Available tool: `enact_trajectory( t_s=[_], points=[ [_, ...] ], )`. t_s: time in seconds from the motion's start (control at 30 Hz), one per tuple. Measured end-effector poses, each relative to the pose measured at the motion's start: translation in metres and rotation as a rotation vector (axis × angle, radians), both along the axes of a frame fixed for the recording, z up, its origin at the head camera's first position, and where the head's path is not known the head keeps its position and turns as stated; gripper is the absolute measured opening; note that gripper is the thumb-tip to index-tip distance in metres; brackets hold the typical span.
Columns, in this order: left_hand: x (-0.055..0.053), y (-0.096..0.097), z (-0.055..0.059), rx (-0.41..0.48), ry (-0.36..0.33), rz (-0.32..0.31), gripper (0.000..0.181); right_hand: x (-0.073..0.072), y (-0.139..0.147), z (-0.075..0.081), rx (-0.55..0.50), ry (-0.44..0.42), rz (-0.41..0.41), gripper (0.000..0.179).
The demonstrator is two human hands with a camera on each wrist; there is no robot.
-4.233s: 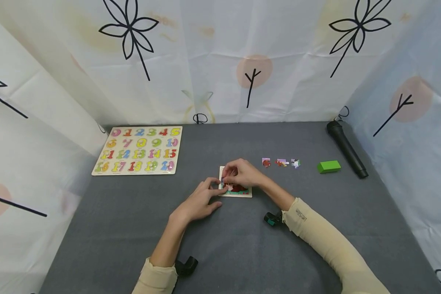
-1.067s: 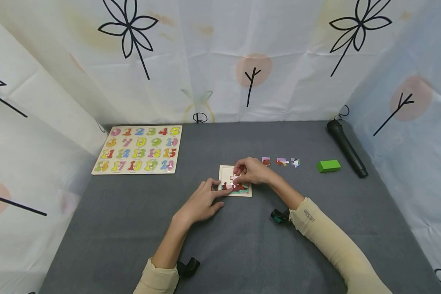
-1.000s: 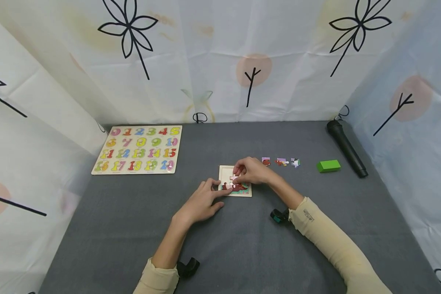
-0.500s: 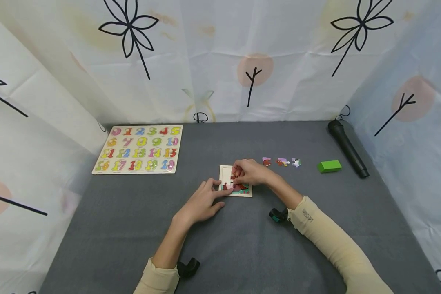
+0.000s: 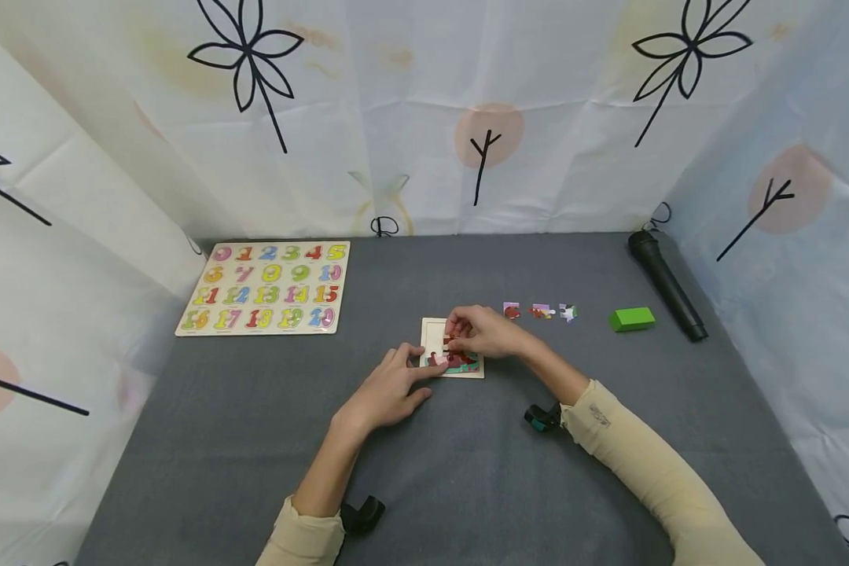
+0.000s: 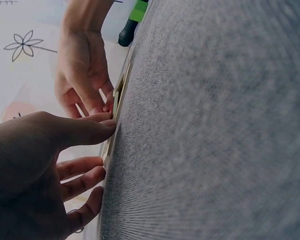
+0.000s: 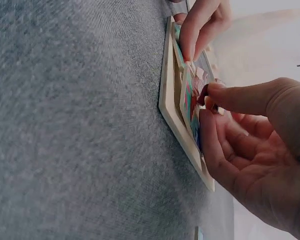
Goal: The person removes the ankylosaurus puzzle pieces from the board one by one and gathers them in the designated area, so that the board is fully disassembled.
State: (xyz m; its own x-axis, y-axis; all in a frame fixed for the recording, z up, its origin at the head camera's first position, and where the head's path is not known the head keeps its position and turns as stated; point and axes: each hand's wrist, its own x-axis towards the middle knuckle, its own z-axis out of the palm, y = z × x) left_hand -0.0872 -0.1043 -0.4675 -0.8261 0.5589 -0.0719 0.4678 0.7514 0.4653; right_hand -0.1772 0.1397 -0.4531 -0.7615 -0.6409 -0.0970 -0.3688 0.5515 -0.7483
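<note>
A small wooden jigsaw tray (image 5: 431, 334) lies mid-table with brown and green pieces along its near side. My right hand (image 5: 490, 332) is over its right half. In the right wrist view, its thumb and index finger pinch a small reddish-brown puzzle piece (image 7: 210, 101) just above the picture. A section of fitted pieces (image 7: 186, 95) stands slightly raised and tilted over the tray's rim (image 7: 166, 85) there. My left hand (image 5: 382, 389) reaches in from the left, its extended index finger resting on the fitted pieces and other fingers by the tray's left edge.
Three loose puzzle pieces, a reddish one (image 5: 512, 310), a middle one (image 5: 541, 312) and a whitish one (image 5: 568, 314), lie right of the tray. Beyond are a green block (image 5: 633, 319) and a black microphone (image 5: 668, 287). A number board (image 5: 344, 263) lies back left.
Since the oldest frame, my right hand has shifted from the tray's left part to its right half. Lately it has moved only slightly, and brown now shows at its fingertips. My left hand hardly moves.
</note>
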Motion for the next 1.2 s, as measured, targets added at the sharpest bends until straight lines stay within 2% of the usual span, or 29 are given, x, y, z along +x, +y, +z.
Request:
enact_trajectory(
  t_s=[0.2,0.3,0.43,0.67,0.83,0.93,1.2],
  points=[
    [-0.001,-0.001,-0.001,-0.004,0.003,0.001,0.046,0.002,-0.01,0.001,0.109,0.048,-0.059,0.018],
    [-0.001,-0.002,-0.002,0.001,0.002,0.003,0.047,0.0,-0.01,-0.001,0.114,0.032,-0.091,0.018],
    [-0.002,-0.002,-0.002,0.008,0.001,0.001,0.048,-0.003,-0.006,-0.005,0.048,-0.023,-0.11,0.019],
    [-0.001,-0.001,-0.001,0.007,-0.003,0.006,0.048,-0.005,0.007,-0.007,-0.193,-0.199,-0.062,0.02],
    [-0.001,0.0,-0.002,-0.003,0.003,0.006,0.048,0.0,0.02,-0.006,-0.282,-0.208,-0.108,0.02],
    [-0.001,0.0,-0.003,-0.005,0.0,0.008,0.049,0.003,0.033,-0.001,-0.3,-0.205,-0.155,0.021],
    [0.0,-0.002,-0.003,0.019,0.006,0.007,0.05,0.01,0.089,0.008,-0.247,-0.178,-0.299,0.029]
  ],
)
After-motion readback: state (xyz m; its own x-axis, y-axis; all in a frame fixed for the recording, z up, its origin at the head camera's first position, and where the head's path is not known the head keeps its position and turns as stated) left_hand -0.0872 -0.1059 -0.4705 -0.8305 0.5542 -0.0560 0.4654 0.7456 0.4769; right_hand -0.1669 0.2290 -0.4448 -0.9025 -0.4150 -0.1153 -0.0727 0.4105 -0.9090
